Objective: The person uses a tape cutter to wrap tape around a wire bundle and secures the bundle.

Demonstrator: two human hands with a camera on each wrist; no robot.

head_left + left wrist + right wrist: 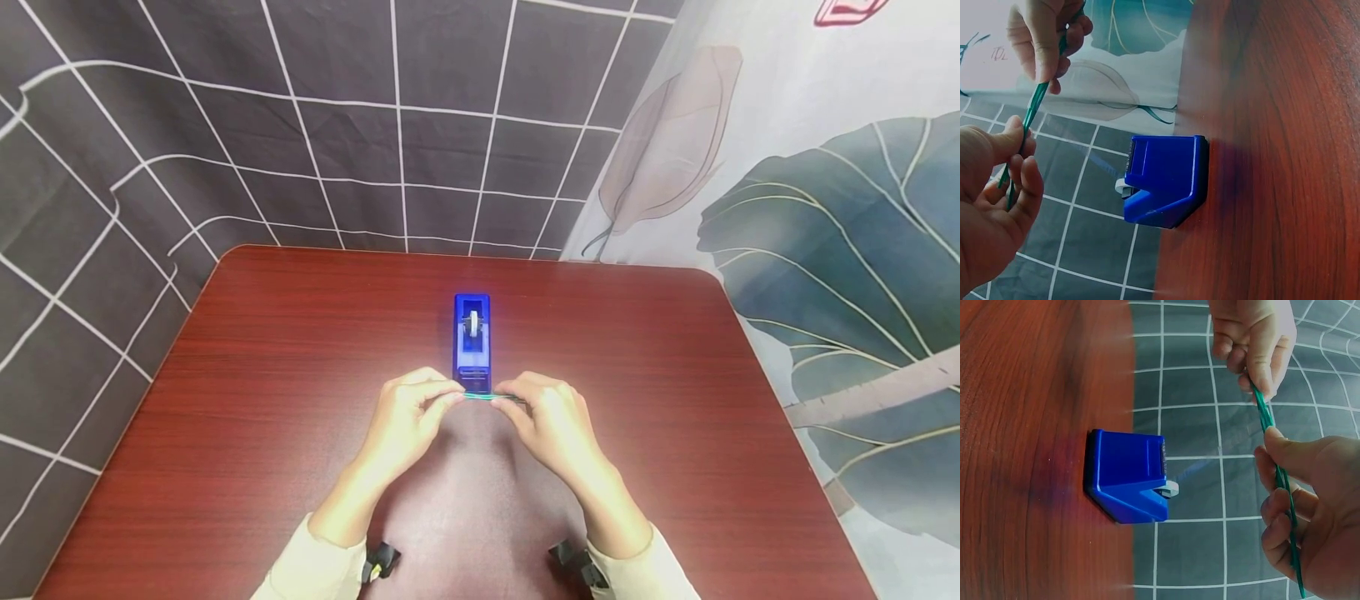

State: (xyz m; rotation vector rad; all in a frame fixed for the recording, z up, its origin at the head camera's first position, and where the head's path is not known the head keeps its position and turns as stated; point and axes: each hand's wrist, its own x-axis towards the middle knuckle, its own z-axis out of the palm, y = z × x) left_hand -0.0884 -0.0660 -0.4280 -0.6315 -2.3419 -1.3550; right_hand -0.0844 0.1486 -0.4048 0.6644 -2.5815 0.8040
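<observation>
A thin bundle of glossy green strips (480, 397) stretches between my two hands, held above the table. My left hand (408, 417) pinches its left part between thumb and fingers; in the left wrist view, two loose green ends poke out past the fingers. On the other side, my right hand (553, 421) pinches the bundle, and in the right wrist view a long green tail (1297, 569) runs under its curled fingers. Just beyond both hands stands a blue tape dispenser (472, 342) with a small white roll (473, 323); neither hand grips it.
The reddish-brown wooden table (300, 325) extends around the dispenser. Behind it hangs a dark grid-patterned cloth (442, 150), with a leaf-printed curtain (795, 208) on the right. Black straps (382, 560) circle both wrists.
</observation>
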